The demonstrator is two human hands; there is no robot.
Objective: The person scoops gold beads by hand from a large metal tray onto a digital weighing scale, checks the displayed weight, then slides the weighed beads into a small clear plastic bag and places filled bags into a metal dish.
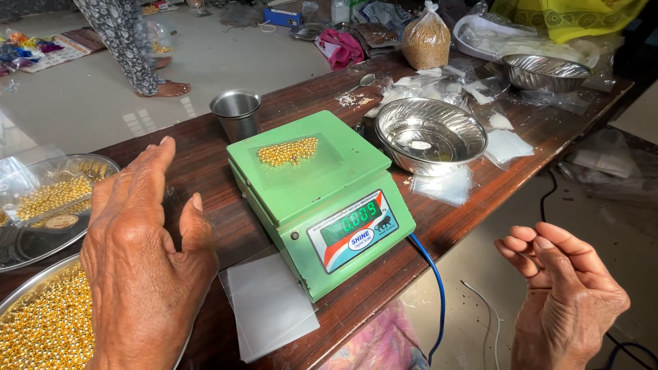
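Observation:
A green digital scale (322,199) stands on the dark wooden table (205,147), with a small clear bag of gold beads (288,151) lying on its pan. My left hand (144,260) hovers flat and open to the left of the scale, fingers together, holding nothing. It is above a steel tray of gold beads (44,322). My right hand (558,298) hangs off the table's near edge at the lower right, fingers loosely curled, with nothing seen in it.
A second steel plate of gold beads (48,199) sits at the far left. A steel cup (236,113), two steel bowls (430,133) (545,72), small clear bags (271,308) and a spoon (363,82) lie on the table. A person's feet (168,85) stand beyond it.

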